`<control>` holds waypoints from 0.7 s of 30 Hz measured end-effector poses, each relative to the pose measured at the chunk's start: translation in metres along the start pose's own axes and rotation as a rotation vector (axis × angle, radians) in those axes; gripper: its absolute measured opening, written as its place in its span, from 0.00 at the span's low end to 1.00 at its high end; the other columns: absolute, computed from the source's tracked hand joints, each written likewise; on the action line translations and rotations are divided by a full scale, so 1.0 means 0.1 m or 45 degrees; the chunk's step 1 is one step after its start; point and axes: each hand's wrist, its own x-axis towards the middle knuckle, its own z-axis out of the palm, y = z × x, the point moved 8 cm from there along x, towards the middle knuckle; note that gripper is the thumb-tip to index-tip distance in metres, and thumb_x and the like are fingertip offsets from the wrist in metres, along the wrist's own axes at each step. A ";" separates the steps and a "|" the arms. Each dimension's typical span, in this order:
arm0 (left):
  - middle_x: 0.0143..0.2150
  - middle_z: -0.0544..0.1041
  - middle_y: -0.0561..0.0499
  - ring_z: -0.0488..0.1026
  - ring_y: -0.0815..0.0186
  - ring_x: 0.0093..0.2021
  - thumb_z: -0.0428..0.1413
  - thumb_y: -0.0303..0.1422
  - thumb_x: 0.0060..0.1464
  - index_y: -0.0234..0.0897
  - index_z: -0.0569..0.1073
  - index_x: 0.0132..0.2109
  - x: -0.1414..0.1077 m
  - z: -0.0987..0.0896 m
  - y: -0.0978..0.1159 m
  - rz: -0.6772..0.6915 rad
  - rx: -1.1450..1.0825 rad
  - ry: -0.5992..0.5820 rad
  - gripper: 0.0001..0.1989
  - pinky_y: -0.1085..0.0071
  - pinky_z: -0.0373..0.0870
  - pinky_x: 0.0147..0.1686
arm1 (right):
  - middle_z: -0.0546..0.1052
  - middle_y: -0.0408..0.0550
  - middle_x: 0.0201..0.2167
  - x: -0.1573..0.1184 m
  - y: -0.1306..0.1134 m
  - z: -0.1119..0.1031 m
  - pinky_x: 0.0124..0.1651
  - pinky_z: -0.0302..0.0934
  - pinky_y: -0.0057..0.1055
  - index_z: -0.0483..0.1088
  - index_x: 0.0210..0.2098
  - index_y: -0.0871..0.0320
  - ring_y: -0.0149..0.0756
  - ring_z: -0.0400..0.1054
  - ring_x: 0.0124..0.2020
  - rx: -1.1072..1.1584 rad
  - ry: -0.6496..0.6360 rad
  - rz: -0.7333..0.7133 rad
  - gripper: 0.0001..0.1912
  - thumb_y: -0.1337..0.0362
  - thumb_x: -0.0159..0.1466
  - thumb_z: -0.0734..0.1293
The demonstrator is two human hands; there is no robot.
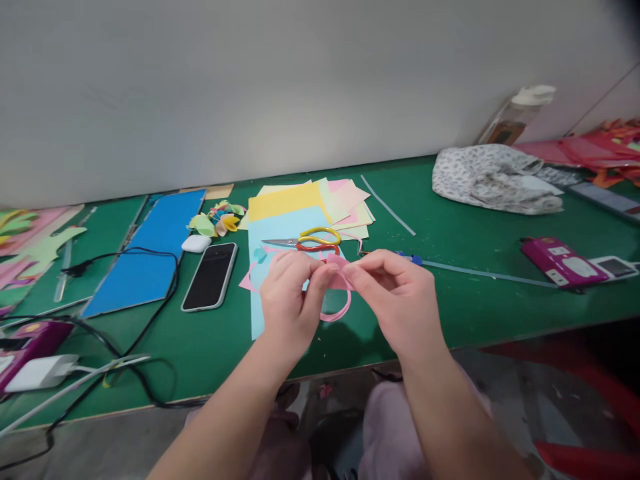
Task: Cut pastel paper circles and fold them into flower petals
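Observation:
Between my two hands is a piece of pink paper, held up over the table's front part. My left hand pinches its left side between thumb and finger. On the other side my right hand pinches it too, fingers curled. A pink paper strip curves in a loop just below the fingertips. Right behind the hands, scissors with yellow and red handles lie on light blue paper, blades pointing left. Yellow paper and other pastel sheets are stacked beneath and behind.
Left of the papers lie a phone, a white case, small paper flowers and a blue board. Black cables cross the left side. Rightward are a patterned cloth, a purple power socket and a bottle.

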 end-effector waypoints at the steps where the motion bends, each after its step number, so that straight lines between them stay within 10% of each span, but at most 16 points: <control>1: 0.21 0.70 0.56 0.65 0.71 0.23 0.50 0.33 0.63 0.38 0.69 0.26 0.00 0.00 0.00 0.005 0.014 0.011 0.15 0.70 0.63 0.32 | 0.77 0.36 0.24 0.00 0.00 0.00 0.30 0.65 0.18 0.75 0.26 0.55 0.23 0.70 0.25 0.000 -0.001 0.002 0.05 0.67 0.59 0.71; 21: 0.21 0.70 0.57 0.63 0.72 0.23 0.54 0.31 0.60 0.38 0.71 0.27 -0.07 0.01 -0.07 -0.046 -0.043 0.041 0.13 0.71 0.61 0.31 | 0.77 0.40 0.24 -0.02 0.01 0.05 0.32 0.68 0.27 0.74 0.25 0.56 0.30 0.72 0.25 0.017 0.039 0.086 0.05 0.67 0.58 0.70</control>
